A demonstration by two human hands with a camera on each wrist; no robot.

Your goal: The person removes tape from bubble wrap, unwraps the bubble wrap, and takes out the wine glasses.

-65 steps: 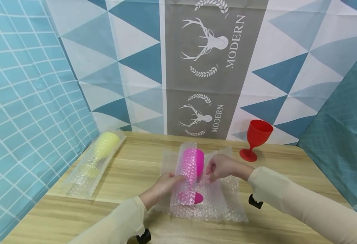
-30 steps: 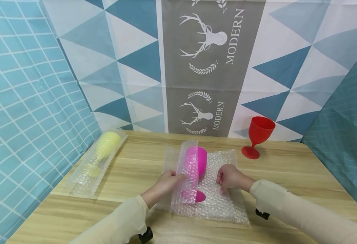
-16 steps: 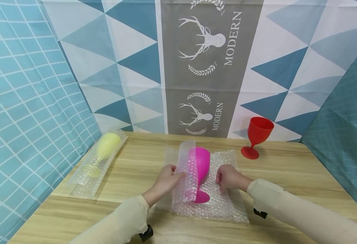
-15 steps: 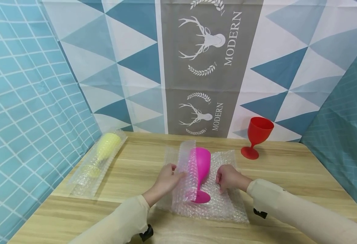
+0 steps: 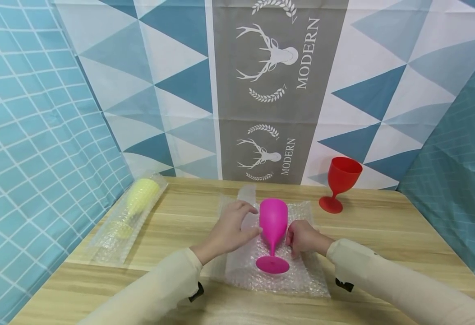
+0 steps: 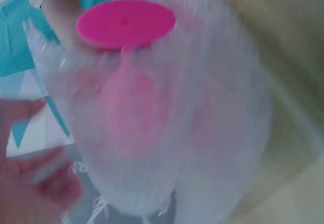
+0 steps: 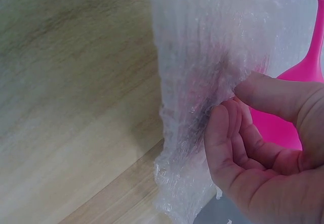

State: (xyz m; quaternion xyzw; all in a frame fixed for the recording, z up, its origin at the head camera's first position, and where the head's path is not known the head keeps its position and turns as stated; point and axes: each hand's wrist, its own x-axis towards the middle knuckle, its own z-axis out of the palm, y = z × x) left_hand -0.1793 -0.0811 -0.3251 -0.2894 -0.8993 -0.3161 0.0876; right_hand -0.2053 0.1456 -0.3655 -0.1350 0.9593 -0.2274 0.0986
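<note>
The pink goblet (image 5: 273,221) lies on its side on bubble wrap (image 5: 243,266) between the 2 hands, base toward the person. Just left of its bowl, the left hand (image 5: 231,228) has its fingers and thumb spread apart. Just right of the bowl, the fingers of the right hand (image 5: 305,237) pinch the wrap. Farther out on the worktop (image 5: 172,243), 1 wrapped yellow goblet (image 5: 141,198) lies left; 1 red goblet (image 5: 343,176) stands upright at back right.
</note>
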